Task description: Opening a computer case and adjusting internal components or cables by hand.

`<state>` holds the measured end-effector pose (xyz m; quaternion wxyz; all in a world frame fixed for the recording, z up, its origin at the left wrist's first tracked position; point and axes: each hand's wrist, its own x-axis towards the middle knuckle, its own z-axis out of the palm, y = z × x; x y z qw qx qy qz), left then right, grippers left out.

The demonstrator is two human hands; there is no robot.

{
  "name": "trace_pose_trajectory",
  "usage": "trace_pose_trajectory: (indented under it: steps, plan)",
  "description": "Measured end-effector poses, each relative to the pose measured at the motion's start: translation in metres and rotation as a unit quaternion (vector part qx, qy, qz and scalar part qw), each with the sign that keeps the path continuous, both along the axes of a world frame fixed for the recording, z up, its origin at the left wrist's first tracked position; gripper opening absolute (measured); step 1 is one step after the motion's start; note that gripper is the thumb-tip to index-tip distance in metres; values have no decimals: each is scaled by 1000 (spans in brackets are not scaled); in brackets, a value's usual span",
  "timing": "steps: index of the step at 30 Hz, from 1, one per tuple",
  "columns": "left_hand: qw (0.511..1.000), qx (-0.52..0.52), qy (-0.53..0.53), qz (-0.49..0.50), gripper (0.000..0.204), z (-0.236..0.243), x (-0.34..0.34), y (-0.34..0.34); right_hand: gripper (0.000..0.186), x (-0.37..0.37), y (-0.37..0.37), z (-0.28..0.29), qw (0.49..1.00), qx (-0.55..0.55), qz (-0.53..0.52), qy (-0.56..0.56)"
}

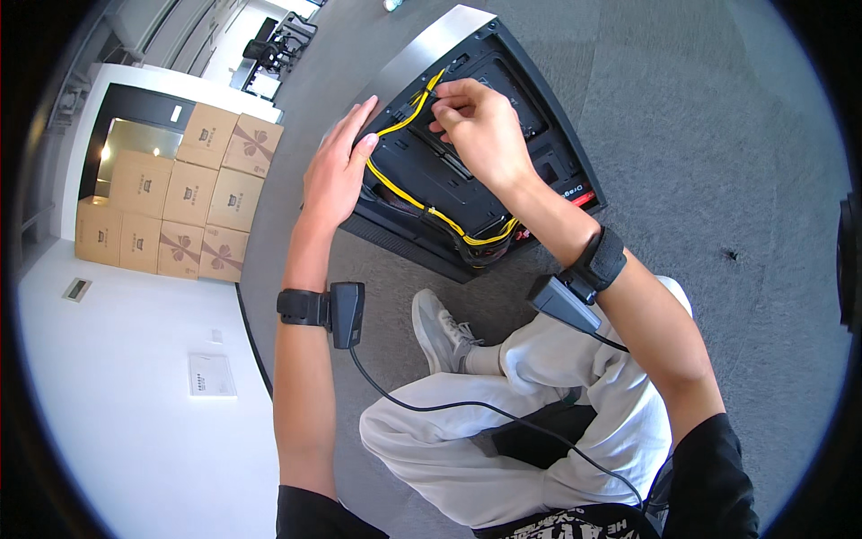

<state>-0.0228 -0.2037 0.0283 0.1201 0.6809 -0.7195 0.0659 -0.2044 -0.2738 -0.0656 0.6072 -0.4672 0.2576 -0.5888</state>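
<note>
A black computer case (453, 171) with a silver side lies on the floor in front of me, its interior exposed. Along its left and near side runs a bundle of yellow cables (392, 187), bending toward the lower right corner. My left hand (334, 171) lies with fingers stretched along the case's left edge, its thumb beside the cables. Near the far end of the bundle, my right hand (480, 126) is closed in a pinch with its fingertips against the cables. Whatever lies between those fingertips is too small to make out.
Stacked cardboard boxes (187, 193) stand by the white wall (135, 359) at left. A black cord (449, 407) runs from the device on my left wrist across my lap. Office chairs (269, 49) are far back. My shoe (437, 331) is close to the case.
</note>
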Motion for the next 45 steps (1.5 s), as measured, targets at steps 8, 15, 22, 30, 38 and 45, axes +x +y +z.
trace_pose_trajectory:
  steps: [8, 15, 22, 30, 38, 45]
  plan:
    - [1000, 5, 30, -4, 45, 0, 7, -2, 18, 5, -2, 21, 995, 101, 11, -5]
    - [999, 1, 43, -1, 45, -1, 5, -7, 19, 11, -4, 5, 996, 57, 14, -60]
    - [1000, 3, 26, 8, 45, -2, 5, -3, 44, -2, 8, 6, 982, 67, 133, -119]
    - [999, 12, 34, -2, 46, -3, 12, -6, 62, -18, 0, 4, 974, 93, 126, -162]
    - [997, 38, 58, 18, 47, -3, 12, -6, 74, -12, -1, -5, 990, 14, 105, -99]
    - [999, 28, 45, 8, 47, -3, 10, -4, 76, -17, 1, -7, 996, -29, 89, -9]
